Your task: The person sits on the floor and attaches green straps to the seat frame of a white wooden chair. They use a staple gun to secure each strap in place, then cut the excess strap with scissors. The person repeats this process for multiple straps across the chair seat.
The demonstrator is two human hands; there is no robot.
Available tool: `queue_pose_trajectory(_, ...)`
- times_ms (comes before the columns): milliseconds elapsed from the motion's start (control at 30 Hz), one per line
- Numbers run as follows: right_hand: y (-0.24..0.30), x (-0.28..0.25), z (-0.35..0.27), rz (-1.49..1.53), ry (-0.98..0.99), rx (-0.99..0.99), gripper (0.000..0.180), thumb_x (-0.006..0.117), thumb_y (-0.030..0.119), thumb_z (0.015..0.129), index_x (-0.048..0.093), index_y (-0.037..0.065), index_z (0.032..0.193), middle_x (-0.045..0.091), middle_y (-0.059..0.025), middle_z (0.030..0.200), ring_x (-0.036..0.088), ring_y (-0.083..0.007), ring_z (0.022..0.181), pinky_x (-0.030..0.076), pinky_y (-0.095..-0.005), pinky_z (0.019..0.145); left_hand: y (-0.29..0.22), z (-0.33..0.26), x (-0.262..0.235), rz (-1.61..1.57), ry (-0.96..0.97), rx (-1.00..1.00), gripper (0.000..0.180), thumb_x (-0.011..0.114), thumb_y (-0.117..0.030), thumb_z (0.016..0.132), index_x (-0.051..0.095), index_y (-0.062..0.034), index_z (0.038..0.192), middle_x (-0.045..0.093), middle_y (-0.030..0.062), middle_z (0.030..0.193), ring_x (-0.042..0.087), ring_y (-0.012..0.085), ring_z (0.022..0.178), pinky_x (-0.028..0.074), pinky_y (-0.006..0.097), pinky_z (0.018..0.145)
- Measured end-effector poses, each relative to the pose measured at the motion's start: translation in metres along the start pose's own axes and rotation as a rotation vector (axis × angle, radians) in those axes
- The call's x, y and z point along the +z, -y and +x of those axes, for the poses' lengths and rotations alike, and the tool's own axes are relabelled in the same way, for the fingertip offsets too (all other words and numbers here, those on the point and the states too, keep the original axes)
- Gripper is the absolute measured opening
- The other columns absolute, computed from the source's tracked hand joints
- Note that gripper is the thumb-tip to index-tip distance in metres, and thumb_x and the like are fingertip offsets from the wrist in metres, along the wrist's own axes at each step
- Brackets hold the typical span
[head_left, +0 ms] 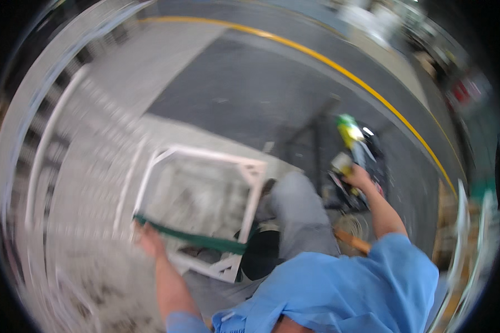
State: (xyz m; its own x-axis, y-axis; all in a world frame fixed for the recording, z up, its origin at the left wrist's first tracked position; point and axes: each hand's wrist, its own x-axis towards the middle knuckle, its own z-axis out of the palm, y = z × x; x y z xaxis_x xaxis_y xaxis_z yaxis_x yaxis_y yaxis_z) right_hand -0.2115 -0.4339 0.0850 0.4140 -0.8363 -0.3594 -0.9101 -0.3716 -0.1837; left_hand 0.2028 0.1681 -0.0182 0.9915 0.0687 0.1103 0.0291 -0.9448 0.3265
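Note:
A white square frame (254, 194) with corner braces stands by my legs, tilted in view. A dark green strip (205, 241) runs across its near part. My left hand (147, 240) is closed at the strip's left end, by the frame's left side. Off to the right, my right hand (359, 176) reaches to a dark pile of tools (347, 194). Its fingers look closed beside a pale yellowish piece (342, 162), but blur hides what they hold. A green and yellow tool-like thing (350, 132) lies just beyond.
White rails and slatted racks (53, 133) line the left side. A dark stand (316, 136) is beside the tool pile. An orange-brown bar (353, 242) lies near my right side. A yellow line (339, 67) curves across the grey floor (233, 89). More racks (466, 244) stand at the right.

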Motion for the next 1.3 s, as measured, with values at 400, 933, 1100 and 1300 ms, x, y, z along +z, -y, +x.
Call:
queue_pose_trajectory(400,0.168,-0.03,-0.036,0.557,0.199,-0.601,0.065,0.077,-0.002,0.075,0.057,0.002,0.137,0.069,-0.0091,0.125,0.065,-0.0225,0.114,0.048,-0.0357,0.102,-0.011,-0.007,-0.02,-0.198,0.106,-0.474,0.047,0.05,-0.036,0.107,0.047,-0.0438,0.153,0.032,0.0282,0.157,0.061,0.045,0.121,0.052,0.049,0.102)
queue_pose_trajectory(933,0.589,0.226,-0.198,0.635,0.95,-0.722,0.025,0.079,0.026,0.093,0.07,0.003,0.098,0.067,-0.0024,0.08,0.06,-0.0112,0.053,0.05,-0.0274,0.046,0.01,-0.009,-0.012,-0.268,0.024,-0.438,0.048,0.057,-0.029,0.103,0.053,-0.0414,0.149,0.036,0.029,0.151,0.062,0.0469,0.106,0.055,0.048,0.093)
queue_pose_trajectory(1100,0.599,0.251,-0.196,0.623,0.929,-0.81,0.027,0.08,0.027,0.093,0.07,0.002,0.097,0.066,-0.0027,0.077,0.059,-0.0112,0.051,0.049,-0.0277,0.045,0.007,-0.007,-0.02,-0.291,0.087,-0.459,0.048,0.057,-0.027,0.103,0.054,-0.0416,0.149,0.036,0.029,0.151,0.061,0.0462,0.106,0.057,0.049,0.088)
queue_pose_trajectory(1300,0.608,0.259,-0.209,0.563,0.84,-0.884,0.027,0.079,0.025,0.093,0.07,0.0,0.092,0.066,-0.0039,0.072,0.058,-0.0108,0.049,0.047,-0.028,0.042,0.015,-0.006,-0.016,-0.258,0.106,-0.485,0.053,0.056,-0.028,0.104,0.046,-0.0481,0.152,0.032,0.0274,0.155,0.062,0.0447,0.111,0.057,0.048,0.091)
